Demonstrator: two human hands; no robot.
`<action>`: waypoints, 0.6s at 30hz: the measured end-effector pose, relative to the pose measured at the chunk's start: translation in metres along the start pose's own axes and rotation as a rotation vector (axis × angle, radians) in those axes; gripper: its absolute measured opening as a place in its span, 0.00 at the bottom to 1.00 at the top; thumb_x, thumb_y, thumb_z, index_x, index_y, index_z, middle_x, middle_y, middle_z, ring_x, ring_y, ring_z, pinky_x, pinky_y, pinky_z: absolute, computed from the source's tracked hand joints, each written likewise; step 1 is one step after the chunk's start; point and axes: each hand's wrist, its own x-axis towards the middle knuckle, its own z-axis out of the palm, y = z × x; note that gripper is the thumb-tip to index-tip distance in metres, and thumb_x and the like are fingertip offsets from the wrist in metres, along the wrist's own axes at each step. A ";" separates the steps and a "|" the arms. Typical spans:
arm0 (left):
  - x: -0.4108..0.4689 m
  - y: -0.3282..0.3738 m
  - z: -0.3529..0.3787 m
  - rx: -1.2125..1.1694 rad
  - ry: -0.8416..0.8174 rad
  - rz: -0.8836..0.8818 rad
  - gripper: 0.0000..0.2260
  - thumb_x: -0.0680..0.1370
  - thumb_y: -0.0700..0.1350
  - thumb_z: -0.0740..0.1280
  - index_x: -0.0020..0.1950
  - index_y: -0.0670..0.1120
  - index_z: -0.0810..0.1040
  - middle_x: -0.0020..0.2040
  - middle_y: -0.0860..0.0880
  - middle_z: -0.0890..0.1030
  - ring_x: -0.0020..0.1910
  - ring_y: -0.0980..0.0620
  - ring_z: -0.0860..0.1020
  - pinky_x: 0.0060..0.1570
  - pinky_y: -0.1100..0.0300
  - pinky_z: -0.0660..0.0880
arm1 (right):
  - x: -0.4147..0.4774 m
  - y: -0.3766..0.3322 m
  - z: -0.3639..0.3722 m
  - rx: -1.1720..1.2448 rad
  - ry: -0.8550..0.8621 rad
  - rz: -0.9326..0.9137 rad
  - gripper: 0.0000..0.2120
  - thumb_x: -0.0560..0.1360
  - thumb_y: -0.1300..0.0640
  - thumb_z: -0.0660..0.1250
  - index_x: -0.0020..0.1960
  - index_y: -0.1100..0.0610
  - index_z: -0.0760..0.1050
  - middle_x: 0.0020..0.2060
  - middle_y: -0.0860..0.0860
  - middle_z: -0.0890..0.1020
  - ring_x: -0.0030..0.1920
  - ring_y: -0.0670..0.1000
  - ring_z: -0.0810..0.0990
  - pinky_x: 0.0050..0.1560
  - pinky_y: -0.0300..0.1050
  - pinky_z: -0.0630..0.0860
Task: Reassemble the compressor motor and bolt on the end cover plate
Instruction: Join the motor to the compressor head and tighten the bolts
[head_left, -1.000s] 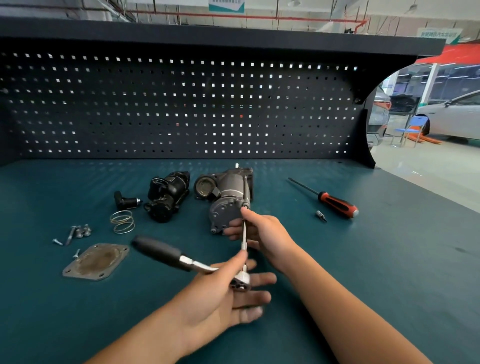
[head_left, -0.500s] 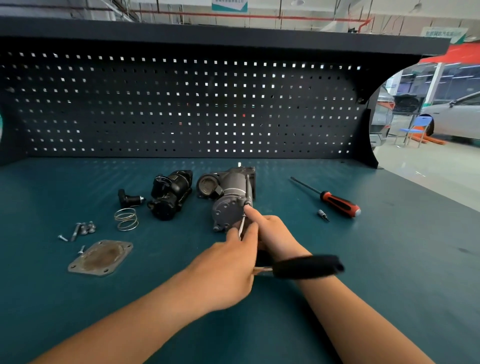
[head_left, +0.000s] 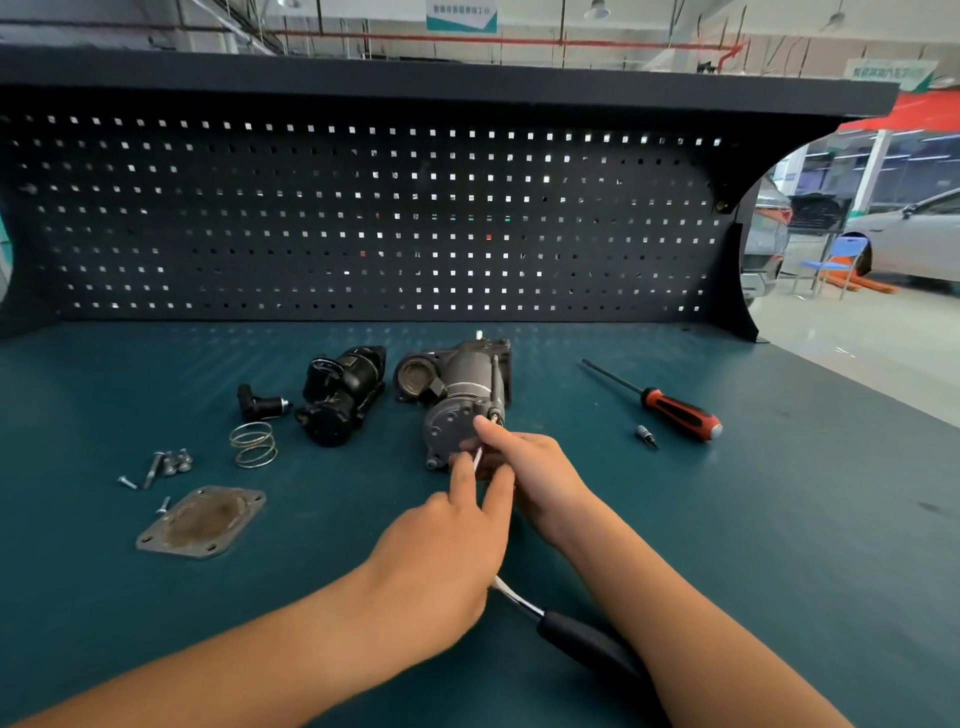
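Bench: we look down on a teal bench top (head_left: 779, 519) backed by a black perforated panel (head_left: 363, 218); every part lies loose on the top.
Motor: the grey cylindrical compressor motor (head_left: 457, 389) lies on its side at mid-bench, with its round end face towards us and a long bolt along its right flank.
Ratchet wrench: a silver ratchet wrench with a black grip (head_left: 587, 644) runs from the motor's near end back towards us. Its thin shaft shows between the fingers, its head is hidden under the left palm, and the grip juts out low and right behind the right forearm.
Left hand: the left hand (head_left: 441, 561) covers the wrench head, with two fingers stretched forward to pinch the thin shaft just short of the motor.
Right hand: the right hand (head_left: 535, 473) has its forefinger straight, the tip on the motor's end face by the bolt head. Its other fingers curl at the shaft.
Cover plate: the flat, stained metal end cover plate (head_left: 202, 522) with corner holes lies well left of both hands, apart from the motor.
Bolts: a few small silver bolts (head_left: 166, 464) lie just beyond the plate.
Other parts: a wire coil spring (head_left: 253, 444), a small black elbow fitting (head_left: 260, 405) and a black compressor body (head_left: 343, 395) sit left of the motor.
Tools: we see a red-and-black screwdriver (head_left: 675, 413) and a small bit (head_left: 647, 435) right of the motor, away from both hands.
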 end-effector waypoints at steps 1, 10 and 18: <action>0.000 -0.003 0.005 -0.075 0.040 0.011 0.38 0.78 0.41 0.61 0.75 0.48 0.34 0.75 0.36 0.40 0.65 0.42 0.69 0.57 0.53 0.70 | 0.000 0.000 -0.001 0.018 -0.017 0.004 0.12 0.75 0.55 0.67 0.37 0.60 0.80 0.35 0.55 0.83 0.30 0.46 0.80 0.32 0.35 0.76; 0.006 -0.010 0.021 -0.845 0.166 0.073 0.32 0.79 0.44 0.62 0.72 0.65 0.46 0.73 0.56 0.57 0.50 0.60 0.77 0.53 0.63 0.73 | 0.003 -0.001 -0.006 0.041 -0.047 0.060 0.12 0.75 0.54 0.67 0.37 0.60 0.80 0.32 0.53 0.84 0.30 0.46 0.81 0.28 0.33 0.73; 0.000 0.003 0.020 -2.520 0.053 -0.347 0.08 0.79 0.46 0.60 0.48 0.43 0.76 0.36 0.40 0.83 0.25 0.51 0.78 0.27 0.59 0.78 | 0.007 0.002 -0.008 0.066 -0.122 0.093 0.13 0.77 0.51 0.62 0.42 0.58 0.78 0.37 0.52 0.85 0.38 0.47 0.84 0.43 0.39 0.75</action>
